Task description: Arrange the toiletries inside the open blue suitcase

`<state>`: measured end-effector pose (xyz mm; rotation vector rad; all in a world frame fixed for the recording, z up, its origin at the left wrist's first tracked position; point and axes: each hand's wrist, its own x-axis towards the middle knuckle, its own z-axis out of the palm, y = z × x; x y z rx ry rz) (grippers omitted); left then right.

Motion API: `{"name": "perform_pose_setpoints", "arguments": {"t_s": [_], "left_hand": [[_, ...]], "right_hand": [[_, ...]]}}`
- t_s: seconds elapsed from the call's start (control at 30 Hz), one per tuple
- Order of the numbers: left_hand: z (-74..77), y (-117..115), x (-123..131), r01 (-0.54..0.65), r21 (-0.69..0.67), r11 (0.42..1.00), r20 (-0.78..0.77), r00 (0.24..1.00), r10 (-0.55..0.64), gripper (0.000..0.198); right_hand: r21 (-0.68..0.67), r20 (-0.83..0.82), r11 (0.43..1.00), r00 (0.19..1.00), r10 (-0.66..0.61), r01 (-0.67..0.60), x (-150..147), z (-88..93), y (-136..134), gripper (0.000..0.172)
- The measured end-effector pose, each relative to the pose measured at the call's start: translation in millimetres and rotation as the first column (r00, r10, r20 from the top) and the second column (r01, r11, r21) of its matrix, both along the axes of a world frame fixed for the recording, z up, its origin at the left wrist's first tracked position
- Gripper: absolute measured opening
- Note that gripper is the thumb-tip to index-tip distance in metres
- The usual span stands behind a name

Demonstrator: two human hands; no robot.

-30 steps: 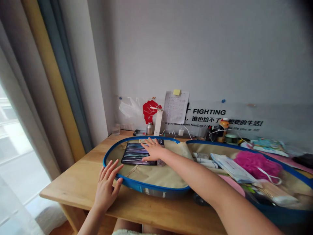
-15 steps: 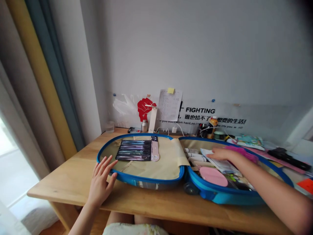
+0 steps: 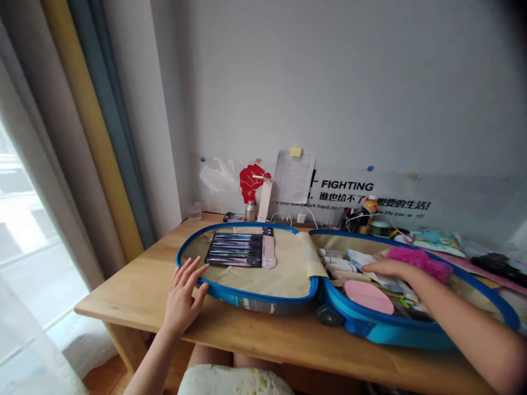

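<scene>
An open blue suitcase (image 3: 263,305) lies on the wooden desk, its two halves spread side by side. My left hand (image 3: 183,299) rests at the left half's near rim, open with fingers spread. Inside that half is a black-backed pack of slim tools (image 3: 234,250) with a pink card end. Over the right half, my right hand (image 3: 387,266) has its fingers closed on a white and pale blue packet (image 3: 359,258); the fingertips are partly hidden. Around it lie a pink oval case (image 3: 369,297), white-capped tubes (image 3: 340,263) and a magenta mesh bath puff (image 3: 420,262).
Behind the suitcase stand a small metal bottle (image 3: 250,210), a white lamp (image 3: 264,201), an orange-topped bottle (image 3: 369,211) and a green jar (image 3: 379,227). Packets and dark items (image 3: 496,264) crowd the right. Curtains (image 3: 96,126) hang beside the desk's left edge (image 3: 102,318).
The view has shifted, moving the scene slightly right in the picture. My right hand stays at the packet, and my left hand remains at the rim.
</scene>
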<state>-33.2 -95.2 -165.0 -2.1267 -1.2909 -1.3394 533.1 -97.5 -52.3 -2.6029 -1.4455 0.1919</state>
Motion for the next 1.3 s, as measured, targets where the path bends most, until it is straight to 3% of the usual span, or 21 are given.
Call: {"name": "perform_pose_setpoints", "arguments": {"t_s": [0.23, 0.4, 0.5, 0.57, 0.67, 0.73, 0.8, 0.9, 1.0, 1.13, 1.3], "left_hand": [[0.6, -1, 3, 0.004, -0.016, 1.0, 0.031, 1.0, -0.003, 0.037], [2.2, -2, 6, -0.009, -0.026, 1.0, 0.027, 1.0, 0.01, 0.038], [2.2, -2, 6, -0.009, -0.027, 1.0, 0.03, 1.0, 0.01, 0.039], [2.2, -2, 6, -0.007, -0.038, 0.999, 0.041, 0.999, 0.009, 0.042], [2.6, -2, 6, 0.0, -0.048, 0.999, 0.056, 0.998, 0.003, 0.049], [2.8, -2, 5, 0.005, -0.045, 0.999, 0.057, 0.998, -0.002, 0.054], [2.7, -2, 4, 0.01, -0.042, 0.999, 0.05, 0.999, -0.007, 0.056], [2.5, -1, 3, 0.01, -0.045, 0.999, 0.04, 0.999, -0.009, 0.057], [2.5, -1, 3, 0.01, -0.043, 0.999, 0.038, 0.999, -0.008, 0.056], [3.2, -2, 4, 0.002, -0.043, 0.999, 0.032, 0.999, 0.0, 0.055], [4.6, -3, 5, -0.004, -0.038, 0.999, 0.024, 1.0, 0.005, 0.054]], "right_hand": [[0.015, -0.069, 0.998, 0.996, -0.055, 0.057, -11, 6.7, -2, 0.063], [0.111, -0.005, 0.994, 1.0, -0.018, 0.018, -26, 42.0, 5, 0.065], [0.191, 0.016, 0.971, 0.99, 0.141, -0.141, -52, 62.1, 17, 0.069], [0.231, 0.014, 0.921, 0.948, 0.318, -0.313, -85, 66.2, 27, 0.065], [0.236, -0.012, 0.802, 0.824, 0.567, -0.549, -156, 59.8, 36, 0.062], [0.169, -0.051, 0.623, 0.625, 0.779, -0.764, -209, 52.0, 38, 0.065], [0.105, -0.109, 0.528, 0.518, 0.848, -0.843, -257, 44.1, 40, 0.068], [0.055, -0.228, 0.449, 0.426, 0.875, -0.892, -310, 32.7, 46, 0.072], [0.051, -0.313, 0.377, 0.344, 0.885, -0.925, -337, 21.5, 53, 0.068], [0.025, -0.406, 0.289, 0.255, 0.878, -0.957, -350, 9.5, 59, 0.058], [-0.036, -0.46, 0.243, 0.232, 0.857, -0.969, -353, -2.5, 62, 0.057]]}}
